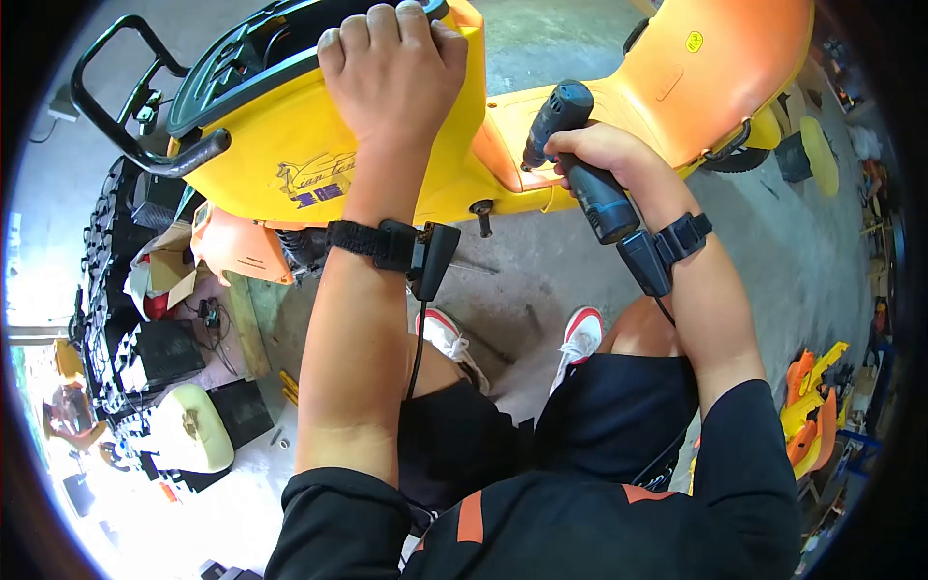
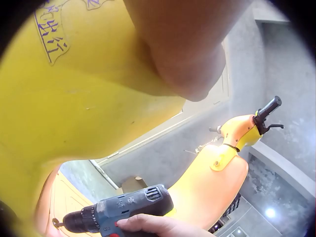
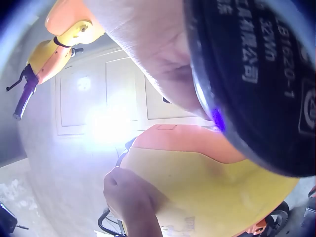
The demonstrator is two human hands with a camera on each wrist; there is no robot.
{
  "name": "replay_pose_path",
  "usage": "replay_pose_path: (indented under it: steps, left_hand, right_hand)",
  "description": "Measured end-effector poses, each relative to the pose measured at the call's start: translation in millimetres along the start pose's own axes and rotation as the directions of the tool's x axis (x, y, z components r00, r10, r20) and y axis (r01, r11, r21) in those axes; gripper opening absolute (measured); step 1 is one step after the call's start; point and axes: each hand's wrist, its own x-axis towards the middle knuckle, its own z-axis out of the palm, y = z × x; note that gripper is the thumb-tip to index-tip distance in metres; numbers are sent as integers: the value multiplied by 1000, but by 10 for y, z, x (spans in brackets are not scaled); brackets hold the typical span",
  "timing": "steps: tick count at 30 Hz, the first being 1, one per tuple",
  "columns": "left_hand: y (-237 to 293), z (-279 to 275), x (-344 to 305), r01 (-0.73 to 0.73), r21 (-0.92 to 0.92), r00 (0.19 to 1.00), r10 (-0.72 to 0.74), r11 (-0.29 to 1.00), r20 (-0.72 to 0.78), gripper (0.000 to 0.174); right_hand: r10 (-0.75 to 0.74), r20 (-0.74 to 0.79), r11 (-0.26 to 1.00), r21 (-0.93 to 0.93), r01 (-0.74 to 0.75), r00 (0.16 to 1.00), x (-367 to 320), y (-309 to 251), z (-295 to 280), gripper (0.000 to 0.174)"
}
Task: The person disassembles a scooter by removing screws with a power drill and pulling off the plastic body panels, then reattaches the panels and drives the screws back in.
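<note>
My left hand (image 1: 391, 82) grips the upper edge of a yellow scooter body (image 1: 261, 174), knuckles up and fingertips hidden; the right wrist view shows this hand (image 3: 131, 195) from the side. In my right hand (image 1: 614, 155) is a dark cordless drill (image 1: 561, 111), held by its handle. The drill's chuck points down at the orange footboard (image 1: 507, 126). In the left wrist view the drill (image 2: 123, 210) has its tip at a small round spot on the footboard, and a finger lies near its red trigger. The battery base (image 3: 256, 89) fills the right wrist view's upper right.
A black tubular bar (image 1: 126, 145) stands off the scooter's left end. The orange seat section (image 1: 715, 77) rises at right. Beneath the body a black peg (image 1: 482, 217) sticks out. A box (image 1: 169, 266) lies left, orange and yellow parts (image 1: 812, 406) right. Another scooter (image 2: 232, 143) stands behind.
</note>
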Motion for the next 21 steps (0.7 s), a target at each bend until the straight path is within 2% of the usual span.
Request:
replay_pose_path:
  steps: [15, 17, 19, 21]
  left_hand:
    - [5, 5, -16, 8, 36, 999, -9, 999, 32, 24]
    - [8, 10, -13, 20, 43, 998, -22, 999, 57, 24]
    - [-15, 51, -10, 1, -27, 1000, -1, 1000, -15, 19]
    - [-16, 44, -13, -1, -29, 1000, 1, 1000, -12, 19]
  right_hand:
    - [-12, 9, 1000, -26, 13, 1000, 12, 47, -55, 30]
    - [-20, 18, 998, 57, 19, 1000, 27, 76, -68, 30]
    - [-34, 19, 997, 76, 32, 999, -61, 64, -103, 30]
    - [-54, 17, 994, 97, 52, 998, -133, 68, -137, 29]
